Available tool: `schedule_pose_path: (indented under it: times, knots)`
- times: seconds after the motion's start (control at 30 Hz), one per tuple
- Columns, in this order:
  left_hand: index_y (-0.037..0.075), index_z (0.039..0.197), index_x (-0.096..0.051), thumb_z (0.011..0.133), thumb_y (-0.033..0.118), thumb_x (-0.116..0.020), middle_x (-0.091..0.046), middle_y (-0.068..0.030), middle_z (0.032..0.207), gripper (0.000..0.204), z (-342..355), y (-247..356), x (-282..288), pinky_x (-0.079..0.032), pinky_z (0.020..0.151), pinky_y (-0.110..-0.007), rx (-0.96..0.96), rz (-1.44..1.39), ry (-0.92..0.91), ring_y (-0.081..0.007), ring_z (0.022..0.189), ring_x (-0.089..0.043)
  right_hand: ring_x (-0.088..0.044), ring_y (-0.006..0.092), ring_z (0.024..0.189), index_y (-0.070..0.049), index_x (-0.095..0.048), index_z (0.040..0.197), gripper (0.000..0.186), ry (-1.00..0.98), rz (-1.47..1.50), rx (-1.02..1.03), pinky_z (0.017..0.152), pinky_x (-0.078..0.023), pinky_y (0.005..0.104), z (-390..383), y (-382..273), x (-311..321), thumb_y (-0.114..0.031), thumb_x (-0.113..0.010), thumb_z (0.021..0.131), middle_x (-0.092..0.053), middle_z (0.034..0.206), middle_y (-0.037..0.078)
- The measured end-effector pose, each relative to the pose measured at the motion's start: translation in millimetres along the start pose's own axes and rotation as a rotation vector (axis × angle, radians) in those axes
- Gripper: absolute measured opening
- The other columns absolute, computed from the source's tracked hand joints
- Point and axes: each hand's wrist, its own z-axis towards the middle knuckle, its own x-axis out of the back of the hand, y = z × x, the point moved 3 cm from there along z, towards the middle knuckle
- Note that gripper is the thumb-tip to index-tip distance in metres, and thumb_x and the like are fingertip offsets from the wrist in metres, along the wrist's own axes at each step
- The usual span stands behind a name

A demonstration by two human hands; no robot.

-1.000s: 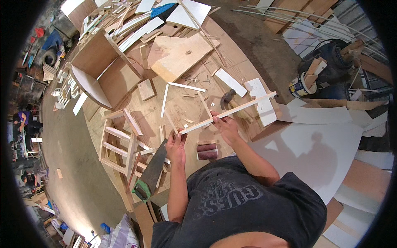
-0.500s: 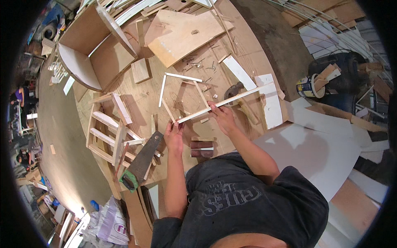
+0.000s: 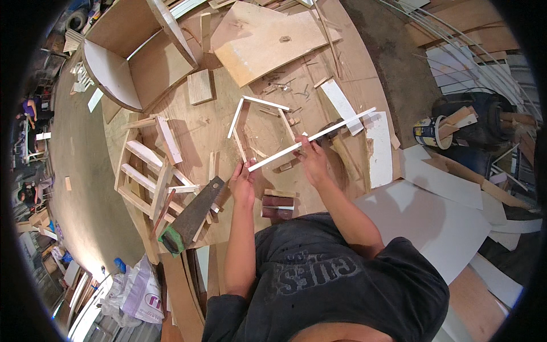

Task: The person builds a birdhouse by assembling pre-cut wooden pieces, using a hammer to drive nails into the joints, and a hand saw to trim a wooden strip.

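A long, thin white wooden strip (image 3: 278,158) slants across in front of me, its far end up to the right. My left hand (image 3: 244,181) pinches its near end. Farther along, my right hand (image 3: 312,164) grips the strip between thumb and fingers. Just beyond lies a small house-shaped frame of thin sticks, with white sloping strips (image 3: 266,103) on top and bare wood sides (image 3: 240,145). The strip runs across the frame's lower end; whether they touch, I cannot tell. Under the strip, a hammer (image 3: 345,155) is partly hidden.
A handsaw (image 3: 196,214) with a green handle lies at left beside a slatted wooden frame (image 3: 149,165). A curved wooden box (image 3: 137,62) and a plywood piece (image 3: 273,43) occupy the far side. Nails, offcuts (image 3: 200,87) and a sanding block (image 3: 277,204) are scattered about.
The strip has rolled in my hands, so a broad white face now shows instead of a bare wood edge. My view has shifted slightly; both hands still hold the strip.
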Motion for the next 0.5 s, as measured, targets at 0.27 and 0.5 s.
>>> schedule_pose_path:
  times: [0.27, 0.5]
  knots:
    - [-0.003, 0.130, -0.070, 0.100, 0.010, -0.075, -0.072, -0.0043, 0.098, 0.034, 17, -14, 18, -0.053, 0.074, -0.024, -0.385, 0.521, 0.233, -0.0092, 0.080, -0.064, -0.067, 0.0139, 0.096, 0.003, -0.069, 0.127, 0.042, 0.067, -0.253, -0.017, 0.080, -0.061, 0.0311, -11, 9, 12, -0.034, -0.059, 0.111, -0.067, 0.110, 0.006]
    - [-0.005, 0.124, -0.069, 0.096, 0.014, -0.079, -0.070, -0.0061, 0.090, 0.035, 17, 1, 0, -0.055, 0.065, -0.029, -0.452, 0.755, 0.264, -0.0125, 0.073, -0.065, -0.068, 0.0133, 0.089, -0.001, -0.073, 0.126, 0.041, 0.067, -0.429, 0.009, 0.080, -0.060, 0.0291, 2, 15, 14, -0.037, -0.063, 0.109, -0.071, 0.103, 0.005]
